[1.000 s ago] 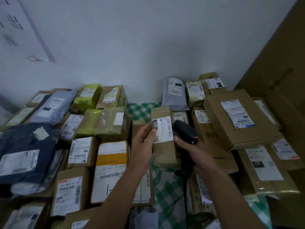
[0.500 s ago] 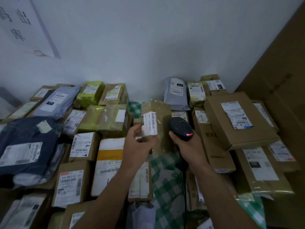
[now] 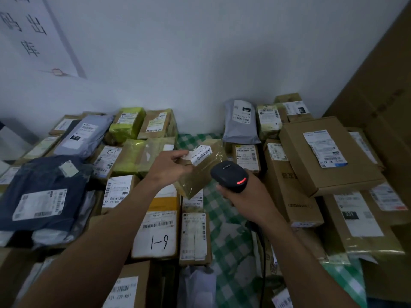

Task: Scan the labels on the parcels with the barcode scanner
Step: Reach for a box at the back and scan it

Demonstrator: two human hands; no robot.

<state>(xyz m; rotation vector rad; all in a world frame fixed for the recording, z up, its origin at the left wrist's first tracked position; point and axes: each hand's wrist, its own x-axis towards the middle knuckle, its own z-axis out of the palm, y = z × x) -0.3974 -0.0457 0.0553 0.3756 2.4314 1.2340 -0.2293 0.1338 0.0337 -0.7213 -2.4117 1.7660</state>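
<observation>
Head: parcel between left fingers

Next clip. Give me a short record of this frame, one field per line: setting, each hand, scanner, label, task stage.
setting: other parcels piled on a green checked cloth by a white wall
left hand: holds a tape-wrapped brown parcel, tilted
right hand: grips the black scanner
scanner: red light on, just right of the held parcel, cable hanging down
label: white, barcode showing, at the parcel's upper end
task stage: scan seemingly under way; exact aim unclear
</observation>
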